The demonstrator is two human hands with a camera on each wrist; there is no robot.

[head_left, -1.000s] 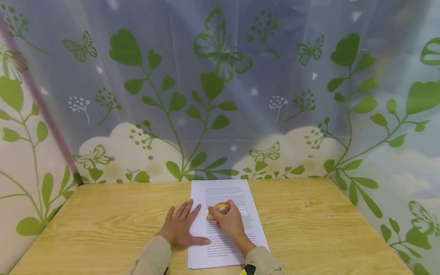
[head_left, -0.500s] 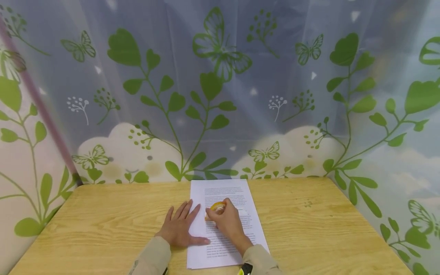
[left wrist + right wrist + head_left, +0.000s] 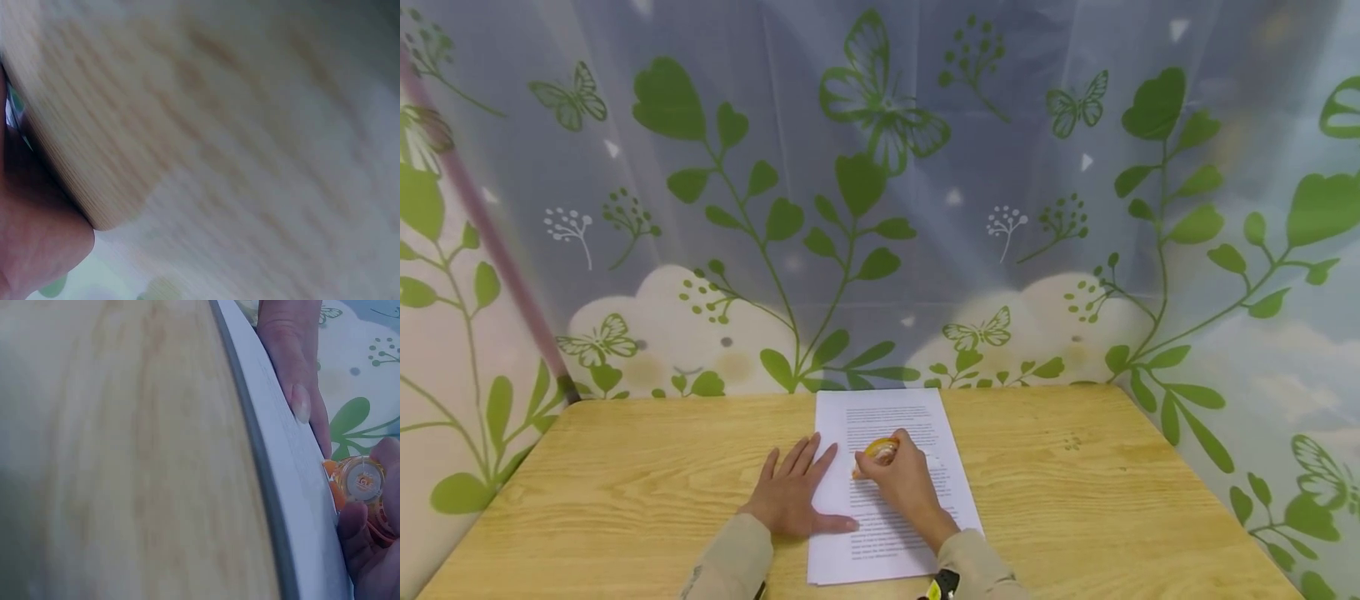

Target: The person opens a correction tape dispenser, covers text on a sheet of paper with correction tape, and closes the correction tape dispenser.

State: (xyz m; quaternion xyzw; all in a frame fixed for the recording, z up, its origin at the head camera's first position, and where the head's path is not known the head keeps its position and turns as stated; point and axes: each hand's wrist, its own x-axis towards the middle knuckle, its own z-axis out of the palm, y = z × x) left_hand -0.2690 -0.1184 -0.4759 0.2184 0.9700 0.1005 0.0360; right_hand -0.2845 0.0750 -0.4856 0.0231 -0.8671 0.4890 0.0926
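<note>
Right hand (image 3: 912, 483): fingers curled, pinching one correction tape (image 3: 883, 451), no slack gap left between thumb and fingers.

Correction tape: orange, clear-sided, round wheel in sight in right wrist view. Position: over middle part of printed paper (image 3: 872, 572), at 10 to 11 o'clock from middle of right hand. Long axis: slanted, from 1–2 o'clock to 7–8 o'clock. Rounded end toward 1–2; narrow tip toward 7–8, facing left-hand margin.

Governing relation, by judgement: tip against lines of print, rows running 9 to 3 o'clock, tape axis crossing at a slant. Contact between tip and paper: too small to tell.

Nearer hand: right, in direct hold. Left hand (image 3: 788, 502): at 8 o'clock from tape, near but apart; fingers straight and spread wide, nothing held; thumb and forefinger tip over left edge of paper, remainder over table (image 3: 1075, 508).

Paper: long axis roughly 12 to 6 o'clock, far edge near far side of table.

Outermost: light sleeves (image 3: 741, 546) at 5 and 7 o'clock from tape; leaf-and-butterfly cloth (image 3: 1000, 158) beyond table, at 12.
</note>
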